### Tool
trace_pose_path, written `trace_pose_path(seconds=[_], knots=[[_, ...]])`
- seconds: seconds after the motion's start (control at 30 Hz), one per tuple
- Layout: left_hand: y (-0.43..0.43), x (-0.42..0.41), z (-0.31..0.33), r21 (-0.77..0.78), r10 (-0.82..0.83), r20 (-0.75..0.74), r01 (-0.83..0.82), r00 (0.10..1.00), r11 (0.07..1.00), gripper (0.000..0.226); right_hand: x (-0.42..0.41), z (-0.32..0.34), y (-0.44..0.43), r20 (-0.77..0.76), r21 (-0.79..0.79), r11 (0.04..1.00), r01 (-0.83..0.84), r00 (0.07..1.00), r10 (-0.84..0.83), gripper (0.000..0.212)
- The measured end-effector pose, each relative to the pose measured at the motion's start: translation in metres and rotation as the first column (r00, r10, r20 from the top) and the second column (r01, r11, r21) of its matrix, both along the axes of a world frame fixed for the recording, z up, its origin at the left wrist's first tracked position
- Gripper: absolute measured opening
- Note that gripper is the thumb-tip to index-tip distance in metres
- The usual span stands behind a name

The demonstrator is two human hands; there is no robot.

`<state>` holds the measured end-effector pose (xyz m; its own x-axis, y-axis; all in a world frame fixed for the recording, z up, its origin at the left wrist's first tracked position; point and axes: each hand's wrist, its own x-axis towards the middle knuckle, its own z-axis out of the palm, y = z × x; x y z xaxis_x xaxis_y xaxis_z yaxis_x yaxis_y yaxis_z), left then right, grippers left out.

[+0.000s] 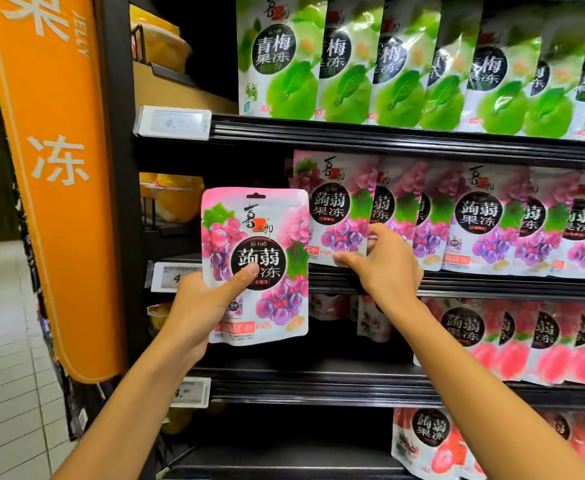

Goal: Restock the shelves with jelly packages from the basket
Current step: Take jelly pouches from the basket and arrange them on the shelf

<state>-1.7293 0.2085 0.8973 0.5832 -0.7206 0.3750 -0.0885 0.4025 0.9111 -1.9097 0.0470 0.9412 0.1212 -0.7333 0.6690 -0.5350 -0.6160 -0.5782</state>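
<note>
Left hand, just left of centre: fingers wrapped behind a held grape pouch, thumb laid across its front label. I read a firm grip. The pouch is upright, face toward me, in the air in front of the shelving and clear of the shelf rows.

Right hand, at 3 o'clock from the left: thumb under the lower edge and fingers curled onto the right side of the front shelf pouch, pinching its lower right corner. That pouch stands leftmost in the grape row on the middle shelf, its left edge partly behind the held one.

At 12 o'clock from the hands: a row of green plum pouches, overlapping and leaning.
At 5 o'clock: peach pouches; below them, red pouches on the lowest tier.
At 9 to 10 o'clock: yellow jelly cups in a dark bay, then an orange sign panel with white characters.
At 11 o'clock: a price tag on the upper rail, digits blurred.
At 8 o'clock: pale tiled floor.
</note>
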Motion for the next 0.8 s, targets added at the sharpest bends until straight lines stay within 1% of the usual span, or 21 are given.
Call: trace_pose_path(seconds=[0.07,0.13,0.2,0.3,0.33,0.37,0.4,0.43,0.47,0.5,0.53,0.57,0.6,0.67,0.7,0.73,0.77,0.8], knots=[[0.0,-0.002,0.001,0.002,0.005,-0.004,-0.005,1.0,1.0,0.047,0.0,-0.002,-0.001,0.016,-0.03,1.0,0.002,1.0,-0.002,0.063],[0.001,-0.003,0.002,0.006,0.007,-0.006,-0.007,1.0,1.0,0.046,-0.002,-0.004,0.0,0.078,-0.064,0.998,-0.022,0.997,0.027,0.071],[0.001,-0.005,0.003,0.007,0.002,-0.008,-0.002,1.0,1.0,0.045,-0.004,-0.007,0.0,0.121,-0.111,0.993,-0.049,0.991,0.063,0.073],[-0.001,-0.009,0.008,0.009,-0.009,-0.017,0.009,1.0,1.0,0.044,-0.01,-0.006,0.003,0.145,-0.178,0.981,-0.072,0.984,0.098,0.063],[-0.003,-0.01,0.01,0.007,-0.012,-0.019,0.012,1.0,1.0,0.044,-0.012,-0.004,0.006,0.163,-0.189,0.976,-0.105,0.977,0.137,0.056],[-0.005,-0.011,0.013,0.002,-0.017,-0.024,0.017,1.0,1.0,0.044,-0.013,-0.001,0.011,0.189,-0.178,0.967,-0.184,0.958,0.217,0.047],[-0.008,-0.013,0.017,-0.006,-0.025,-0.032,0.025,0.999,1.0,0.043,-0.013,0.002,0.017,0.209,-0.127,0.943,-0.309,0.921,0.33,0.038],[-0.011,-0.014,0.02,-0.013,-0.036,-0.041,0.036,0.998,0.999,0.043,-0.013,0.004,0.024,0.208,-0.038,0.891,-0.452,0.869,0.449,0.034],[-0.015,-0.016,0.024,-0.018,-0.049,-0.047,0.048,0.998,0.999,0.042,-0.011,0.005,0.031,0.188,0.067,0.818,-0.571,0.813,0.551,0.034],[-0.019,-0.019,0.028,-0.02,-0.061,-0.05,0.06,0.997,0.998,0.042,-0.009,0.005,0.036,0.173,0.155,0.743,-0.651,0.758,0.628,0.032],[-0.022,-0.021,0.032,-0.02,-0.071,-0.047,0.071,0.996,0.997,0.04,-0.006,0.003,0.039,0.191,0.207,0.677,-0.707,0.708,0.68,0.03],[-0.026,-0.024,0.037,-0.02,-0.079,-0.047,0.078,0.996,0.997,0.038,-0.003,0.002,0.04,0.233,0.225,0.627,-0.746,0.666,0.708,0.027],[-0.029,-0.026,0.042,-0.014,-0.084,-0.051,0.083,0.995,0.996,0.036,-0.001,0.003,0.04,0.276,0.216,0.611,-0.762,0.648,0.71,0.027],[-0.033,-0.03,0.05,-0.014,-0.061,-0.063,0.06,0.996,0.998,0.035,0.0,0.007,0.037,0.34,0.181,0.644,-0.744,0.662,0.669,0.029],[-0.035,-0.03,0.052,-0.028,-0.001,-0.035,0.0,0.999,1.0,0.033,0.001,0.009,0.034,0.359,0.177,0.672,-0.719,0.683,0.636,0.034],[-0.035,-0.029,0.053,-0.062,0.099,0.028,-0.097,0.995,0.993,0.028,0.002,0.012,0.03,0.371,0.177,0.7,-0.692,0.705,0.604,0.043],[-0.035,-0.029,0.052,-0.116,0.214,0.104,-0.202,0.971,0.973,0.025,0.004,0.015,0.026,0.379,0.175,0.722,-0.669,0.723,0.577,0.053],[-0.033,-0.031,0.049,-0.174,0.313,0.182,-0.282,0.932,0.943,0.027,0.006,0.018,0.023,0.382,0.175,0.74,-0.649,0.738,0.556,0.06]])
